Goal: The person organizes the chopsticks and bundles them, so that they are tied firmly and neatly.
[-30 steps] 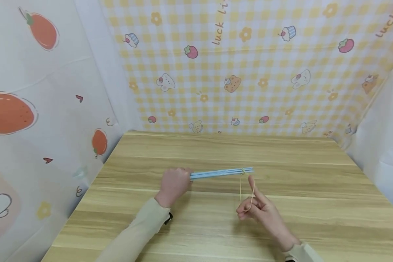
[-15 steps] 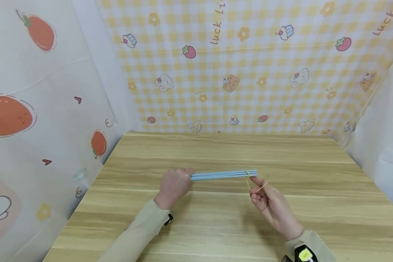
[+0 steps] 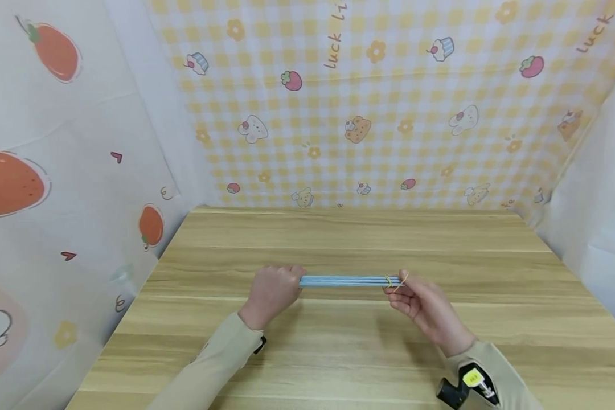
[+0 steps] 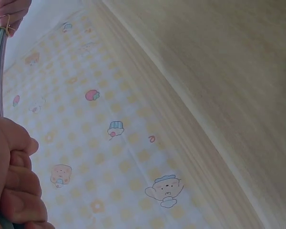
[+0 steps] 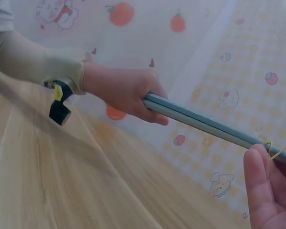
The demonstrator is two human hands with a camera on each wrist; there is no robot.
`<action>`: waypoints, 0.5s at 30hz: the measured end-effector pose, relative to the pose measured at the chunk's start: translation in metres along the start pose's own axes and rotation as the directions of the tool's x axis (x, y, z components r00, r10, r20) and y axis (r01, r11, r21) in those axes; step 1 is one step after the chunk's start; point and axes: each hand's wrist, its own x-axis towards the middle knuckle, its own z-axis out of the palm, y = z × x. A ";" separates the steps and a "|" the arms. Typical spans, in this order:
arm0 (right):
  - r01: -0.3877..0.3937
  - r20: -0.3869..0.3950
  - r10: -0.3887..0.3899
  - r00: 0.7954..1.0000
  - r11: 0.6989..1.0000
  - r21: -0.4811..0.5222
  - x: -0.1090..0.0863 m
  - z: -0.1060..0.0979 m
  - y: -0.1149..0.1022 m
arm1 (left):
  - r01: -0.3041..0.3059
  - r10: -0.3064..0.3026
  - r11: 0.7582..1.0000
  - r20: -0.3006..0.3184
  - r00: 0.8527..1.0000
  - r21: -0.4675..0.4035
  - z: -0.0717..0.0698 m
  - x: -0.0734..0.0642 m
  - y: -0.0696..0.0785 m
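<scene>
Left hand (image 3: 273, 290) gripped blue sticks (image 3: 344, 281); right hand (image 3: 429, 307), at its three o'clock, pinched yellow elastic (image 3: 389, 282) (mid-wrapping, I judged; another loop needed).

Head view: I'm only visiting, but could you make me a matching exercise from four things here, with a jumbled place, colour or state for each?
Things:
1. Sticks
2. Band
3. Left hand
4. Right hand

Places, colours, states:
A. Gripping the bundle, well away from the band
B. Light blue, stretching across between the two hands
C. Fingers at the banded end of the bundle
D. Yellow, looped round the bundle near one end

Right pairs: 1-B, 2-D, 3-A, 4-C
</scene>
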 end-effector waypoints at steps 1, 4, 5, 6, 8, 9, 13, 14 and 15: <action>-0.013 -0.030 0.012 0.999 0.999 -0.040 0.001 0.001 -0.001 | -0.001 0.001 1.000 -0.006 1.000 -0.002 0.000 0.000 0.000; -0.051 -0.119 0.036 0.992 0.991 -0.127 0.003 0.005 -0.004 | -0.001 0.001 1.000 -0.013 1.000 -0.012 0.001 0.000 0.001; -0.063 -0.146 0.042 0.988 0.987 -0.146 0.003 0.006 -0.004 | 0.000 0.000 1.000 -0.011 1.000 -0.014 0.001 0.000 0.001; -0.075 -0.169 0.048 0.984 0.984 -0.160 0.004 0.008 -0.005 | 0.001 -0.001 1.000 -0.009 1.000 -0.014 0.002 0.000 0.001; -0.098 -0.209 0.060 0.976 0.979 -0.177 0.006 0.011 -0.006 | 0.002 -0.002 1.000 -0.006 1.000 -0.015 0.002 0.000 0.001; -0.109 -0.227 0.065 0.972 0.977 -0.183 0.006 0.012 -0.006 | 0.002 -0.003 1.000 -0.004 1.000 -0.015 0.003 0.001 0.001; -0.132 -0.265 0.070 0.962 0.966 -0.224 0.008 0.015 -0.006 | -0.002 0.002 1.000 -0.001 1.000 -0.015 0.002 0.001 0.003; -0.134 -0.269 0.066 0.961 0.961 -0.242 0.009 0.016 -0.006 | -0.003 0.003 1.000 0.003 1.000 -0.016 0.002 0.001 0.003; -0.134 -0.270 0.061 0.961 0.955 -0.263 0.009 0.016 -0.006 | -0.003 0.003 1.000 0.007 1.000 -0.017 0.002 0.001 0.003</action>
